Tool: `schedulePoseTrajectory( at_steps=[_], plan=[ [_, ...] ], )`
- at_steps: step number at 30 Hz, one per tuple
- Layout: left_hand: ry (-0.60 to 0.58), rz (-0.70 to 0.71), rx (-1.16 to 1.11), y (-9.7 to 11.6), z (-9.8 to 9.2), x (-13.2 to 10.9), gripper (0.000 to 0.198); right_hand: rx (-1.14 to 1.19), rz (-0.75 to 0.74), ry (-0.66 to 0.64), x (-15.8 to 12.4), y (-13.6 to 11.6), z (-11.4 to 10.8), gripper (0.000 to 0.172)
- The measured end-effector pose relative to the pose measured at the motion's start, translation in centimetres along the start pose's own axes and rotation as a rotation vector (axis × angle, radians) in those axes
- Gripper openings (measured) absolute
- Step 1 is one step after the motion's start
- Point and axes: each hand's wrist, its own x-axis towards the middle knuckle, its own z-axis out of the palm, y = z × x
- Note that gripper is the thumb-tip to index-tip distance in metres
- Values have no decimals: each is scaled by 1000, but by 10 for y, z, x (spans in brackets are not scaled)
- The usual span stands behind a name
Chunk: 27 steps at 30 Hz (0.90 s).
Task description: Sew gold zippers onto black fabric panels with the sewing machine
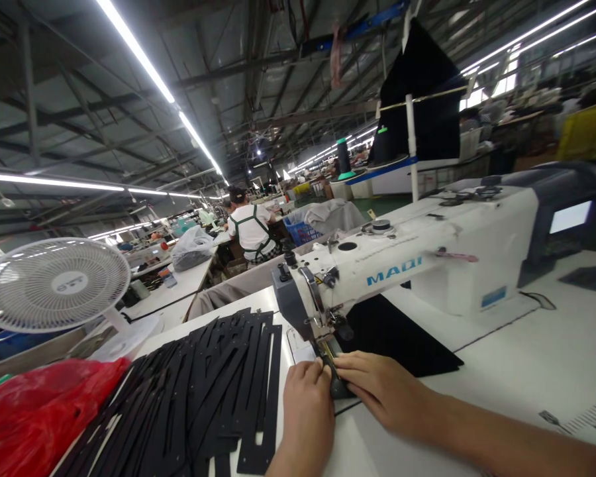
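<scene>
At the needle end of the white sewing machine [367,265], a narrow dark piece with a yellowish strip [335,361] lies under the presser foot. My left hand [308,404] has its fingers curled onto the near left side of that piece. From the right, my right hand [382,391] reaches in, fingers together and their tips on the piece's other edge. Both hands are close to the needle area, and the fingers hide part of the piece. A larger black panel [392,338] lies flat behind my right hand, partly beneath the machine arm.
Many black slotted strips [208,384] are heaped to the left, beside a red plastic bag [49,411]. A white fan [59,285] stands behind them. A thread cone [344,159] sits on a stand. Further off, a person [252,228] is seated with their back to me.
</scene>
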Motion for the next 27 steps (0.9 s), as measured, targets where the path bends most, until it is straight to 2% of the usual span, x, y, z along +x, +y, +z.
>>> schedulePoseTrajectory(
  at_steps=[5, 8, 11, 13, 15, 16, 18, 19, 23, 25, 27],
  plan=[
    [19, 55, 41, -8, 1, 9, 36, 49, 14, -8, 12, 2, 0, 28],
    [10, 26, 4, -7, -3, 10, 34, 67, 4, 7, 10, 7, 3, 29],
    [70, -54, -36, -3, -5, 5, 35, -9, 24, 32, 1, 23, 0, 30],
    [111, -163, -15, -1, -5, 0, 25, -179, 163, 76, -7, 42, -11, 31],
    [117, -252, 14, 0, -5, -5, 10, -377, 446, 65, -15, 63, -28, 35],
    [110, -269, 5, 0, -5, -7, 9, -443, 608, 24, -19, 73, -39, 38],
    [115, -224, -68, -1, -4, -10, 9, -460, 841, -71, -24, 88, -58, 39],
    [131, -174, -113, -2, -3, -12, 8, -433, 893, -104, -25, 92, -65, 38],
    [174, 39, -172, -4, 5, -14, 30, -369, 848, -118, -22, 90, -74, 26],
    [175, 69, -142, -4, 8, -13, 30, -393, 820, -103, -17, 84, -69, 21],
    [172, 72, -101, -4, 9, -11, 27, -419, 819, -110, -12, 80, -62, 24]
  ],
)
